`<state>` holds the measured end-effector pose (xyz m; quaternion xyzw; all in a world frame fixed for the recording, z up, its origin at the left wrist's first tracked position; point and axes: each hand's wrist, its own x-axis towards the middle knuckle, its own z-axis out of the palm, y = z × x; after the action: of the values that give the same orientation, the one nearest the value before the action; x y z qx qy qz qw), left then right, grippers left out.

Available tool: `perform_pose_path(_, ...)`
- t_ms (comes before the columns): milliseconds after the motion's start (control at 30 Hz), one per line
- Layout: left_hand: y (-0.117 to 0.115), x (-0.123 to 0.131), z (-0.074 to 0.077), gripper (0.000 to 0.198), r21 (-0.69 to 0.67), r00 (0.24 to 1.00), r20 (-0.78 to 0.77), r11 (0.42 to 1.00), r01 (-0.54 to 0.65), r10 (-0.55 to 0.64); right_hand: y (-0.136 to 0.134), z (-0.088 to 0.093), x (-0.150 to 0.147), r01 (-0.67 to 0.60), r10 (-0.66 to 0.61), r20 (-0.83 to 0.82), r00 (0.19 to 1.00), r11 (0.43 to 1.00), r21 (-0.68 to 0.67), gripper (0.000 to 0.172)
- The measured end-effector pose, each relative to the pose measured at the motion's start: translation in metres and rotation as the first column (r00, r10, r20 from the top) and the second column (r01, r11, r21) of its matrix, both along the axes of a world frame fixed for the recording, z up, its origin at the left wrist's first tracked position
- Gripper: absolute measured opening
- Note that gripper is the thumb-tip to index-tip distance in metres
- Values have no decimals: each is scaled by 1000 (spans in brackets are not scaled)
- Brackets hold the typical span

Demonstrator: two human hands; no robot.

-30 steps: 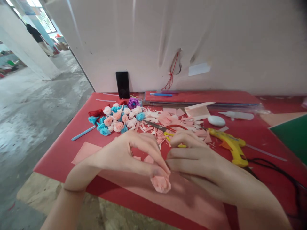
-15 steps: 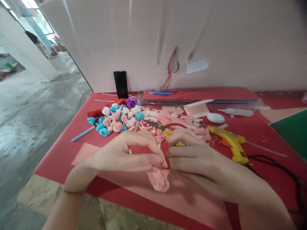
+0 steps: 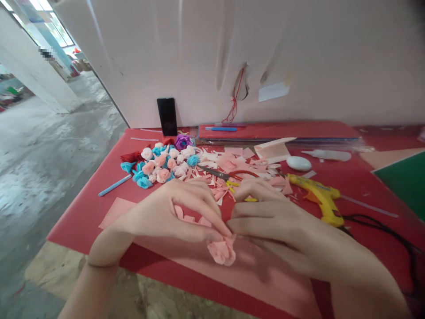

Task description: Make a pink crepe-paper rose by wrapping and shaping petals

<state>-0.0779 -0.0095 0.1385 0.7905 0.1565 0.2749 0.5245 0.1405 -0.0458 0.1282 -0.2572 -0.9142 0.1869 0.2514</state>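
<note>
A red table (image 3: 83, 212) fills the lower frame. At centre left lies a heap of small paper roses (image 3: 162, 161), pink paper scraps (image 3: 232, 166) at centre, a yellow glue gun (image 3: 320, 197) at right, a blue stick (image 3: 115, 185) at left, and a black phone (image 3: 167, 116) leaning at the back edge.

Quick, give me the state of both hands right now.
Left hand: closed, fingertips pinching the small pink rolled paper flower.
Right hand: closed, fingertips pinching the same flower.

2 hands, left hand (image 3: 166, 215), right hand (image 3: 268, 217), pinching pink paper rose (image 3: 222, 250) (over red table (image 3: 83, 212))
</note>
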Motion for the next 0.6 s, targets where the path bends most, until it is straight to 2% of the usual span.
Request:
perform_pose_path(233, -1, 3, 0, 9, 3, 999, -38, 999, -33, 33, 1, 1, 0, -4, 4, 11, 1000, 1000, 18, 31)
perform_pose_path(400, -1, 2, 0, 10, -87, 999, -44, 996, 16, -20, 0, 2, 0, -21, 19, 43, 999, 998, 53, 35)
perform_pose_path(600, 1, -1, 0, 8, -205, 987, -129, 977, 65, -92, -2, 0, 0, -30, 29, 41, 999, 999, 39, 29)
